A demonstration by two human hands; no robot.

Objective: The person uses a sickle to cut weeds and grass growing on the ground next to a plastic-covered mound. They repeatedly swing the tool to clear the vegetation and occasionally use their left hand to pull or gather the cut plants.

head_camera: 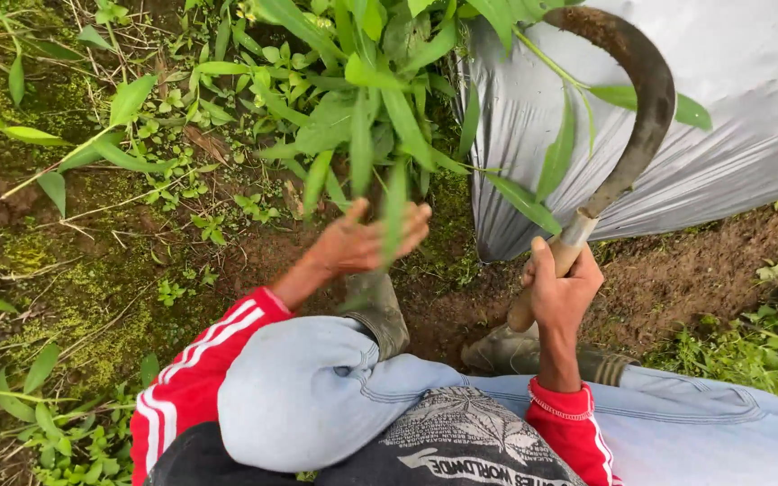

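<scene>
right hand (562,292): closed on sickle (628,135) handle, blade curving up and left above the grip | left hand (366,241): open, fingers spread, touching weed stems (362,108) | stems rise above-left of sickle grip, nearer left hand

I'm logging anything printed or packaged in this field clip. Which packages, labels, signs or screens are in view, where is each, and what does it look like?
No packages, signs or screens.
Shirt print: bottom centre, on the person's dark shirt; a pale leaf-like graphic with curved lettering beneath.
Plastic sheet: upper right, grey-white, wrinkled, unprinted, behind the sickle that the right hand holds.
Left hand: reaching into the green plant, no label there.
</scene>
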